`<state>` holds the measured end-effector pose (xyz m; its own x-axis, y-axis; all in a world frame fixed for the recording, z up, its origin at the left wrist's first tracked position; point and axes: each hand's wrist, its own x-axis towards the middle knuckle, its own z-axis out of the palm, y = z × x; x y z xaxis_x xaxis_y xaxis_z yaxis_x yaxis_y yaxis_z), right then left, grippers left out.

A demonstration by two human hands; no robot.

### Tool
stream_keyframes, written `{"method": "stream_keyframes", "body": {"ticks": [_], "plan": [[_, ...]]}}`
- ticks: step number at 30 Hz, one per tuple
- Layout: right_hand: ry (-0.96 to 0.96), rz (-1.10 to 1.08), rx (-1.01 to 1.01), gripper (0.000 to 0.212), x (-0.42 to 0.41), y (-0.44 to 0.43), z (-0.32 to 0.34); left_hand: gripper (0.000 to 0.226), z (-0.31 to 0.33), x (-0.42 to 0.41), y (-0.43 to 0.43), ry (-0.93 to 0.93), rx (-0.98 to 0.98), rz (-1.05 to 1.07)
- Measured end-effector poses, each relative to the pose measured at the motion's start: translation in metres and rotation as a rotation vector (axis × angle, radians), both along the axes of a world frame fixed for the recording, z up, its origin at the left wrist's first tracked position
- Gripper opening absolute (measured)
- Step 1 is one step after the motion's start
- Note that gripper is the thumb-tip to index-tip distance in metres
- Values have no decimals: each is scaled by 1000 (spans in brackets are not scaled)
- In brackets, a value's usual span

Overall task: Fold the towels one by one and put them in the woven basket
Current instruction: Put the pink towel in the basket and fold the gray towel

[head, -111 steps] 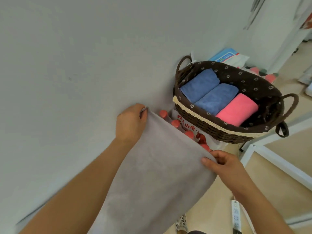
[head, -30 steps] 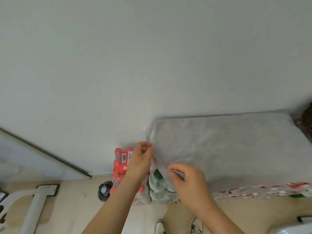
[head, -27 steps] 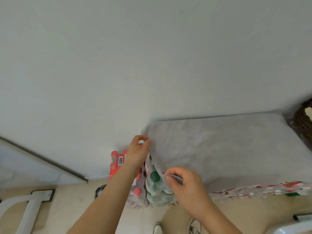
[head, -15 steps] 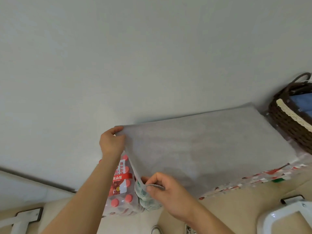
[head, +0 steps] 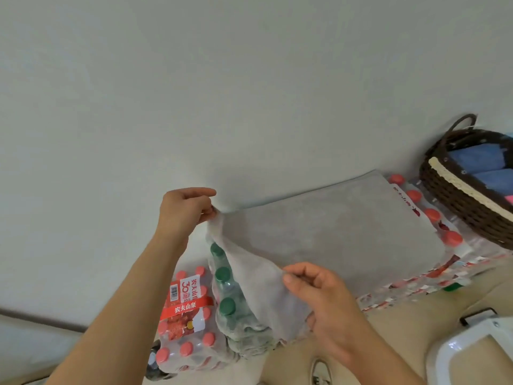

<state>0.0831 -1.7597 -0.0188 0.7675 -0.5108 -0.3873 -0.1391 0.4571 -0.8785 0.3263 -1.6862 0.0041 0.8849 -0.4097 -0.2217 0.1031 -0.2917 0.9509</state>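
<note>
- Well, a pale wall (head: 194, 93) fills most of what I see from here.
- Against it a grey towel (head: 347, 232) lies spread over packs of water bottles (head: 230, 315), its left end lifted.
- Off to the right, a woven basket (head: 455, 198) holds rolled blue towels (head: 472, 159).
- The left hand (head: 183, 209) pinches the grey towel's far corner; the right hand (head: 319, 290) pinches its near corner.

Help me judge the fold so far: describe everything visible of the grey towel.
The grey towel is plain, thin, soft-looking cloth, spread flat over shrink-wrapped bottle packs against the wall. Its left end is lifted and drooping: the left hand pinches the far corner, the right hand the near one. Its right edge stops short of the woven basket, apart from it.
</note>
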Motion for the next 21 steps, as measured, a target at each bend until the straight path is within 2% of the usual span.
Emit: {"method": "stream_keyframes", "body": {"ticks": [1, 3, 6, 8, 10, 16, 21], "plan": [[-10, -68, 43, 4, -9, -13, 2, 29, 0, -6, -10, -36, 34, -56], [-21, -160, 97, 10, -26, -36, 5, 30, -2, -19, -29, -182, 157, -173], [-34, -276, 138, 8, -43, -64, 7, 37, -3, -30, -61, -647, 397, -334], [-29, -338, 144, 8, -57, -86, 5, 42, -1, -34, -86, -972, 434, -376], [-15, -373, 136, 9, -71, -111, 3, 33, 1, -38, -114, -1146, 438, -354], [78, -480, 84, 15, -115, -176, -17, 16, 5, -71, -206, -1281, 322, -386], [315, -629, -159, 18, -139, -223, -41, 9, -11, -105, -288, -1213, 296, -471]]}}
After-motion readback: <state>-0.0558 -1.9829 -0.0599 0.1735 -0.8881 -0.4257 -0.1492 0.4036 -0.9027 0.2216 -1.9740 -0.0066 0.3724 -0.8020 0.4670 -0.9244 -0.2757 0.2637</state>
